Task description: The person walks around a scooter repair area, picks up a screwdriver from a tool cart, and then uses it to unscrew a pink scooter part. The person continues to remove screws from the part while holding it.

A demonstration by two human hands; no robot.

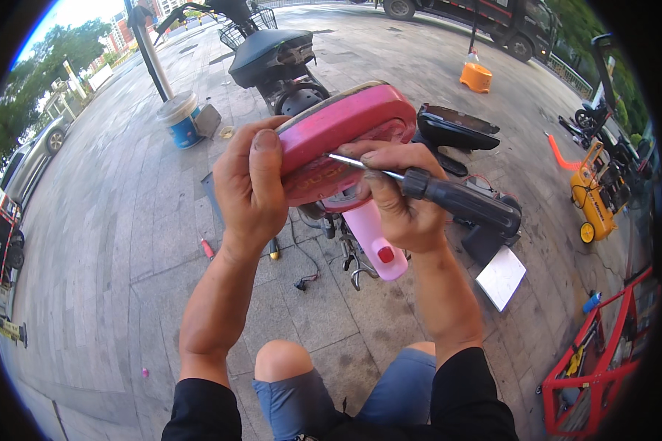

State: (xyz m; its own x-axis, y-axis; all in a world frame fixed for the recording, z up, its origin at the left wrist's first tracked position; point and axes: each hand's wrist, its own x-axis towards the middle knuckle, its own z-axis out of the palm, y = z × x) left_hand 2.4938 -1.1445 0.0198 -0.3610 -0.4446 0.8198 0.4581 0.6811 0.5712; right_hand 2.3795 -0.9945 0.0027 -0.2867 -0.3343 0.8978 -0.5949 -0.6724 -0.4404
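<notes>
My left hand (251, 180) grips the left end of a rounded pink-red plastic part (349, 117), thumb on the near face and fingers behind. Raised lettering shows on its scuffed underside. In my right hand (412, 209) is a screwdriver (467, 202) with a thick black handle; the fingers close around its metal shaft. The shaft points left, its tip at the lower edge of the pink-red part. Whether the tip is wedged in or only touching I cannot tell. Below the part hangs a light pink fender (371, 231) with a red reflector (385, 254).
A partly stripped electric scooter (276, 62) stands ahead. Left of it is a blue-and-white bucket (180, 121); to the right, a black seat (457, 128) and an orange stool (476, 77). Farther right stand a yellow air compressor (592, 195) and a red tool rack (596, 375).
</notes>
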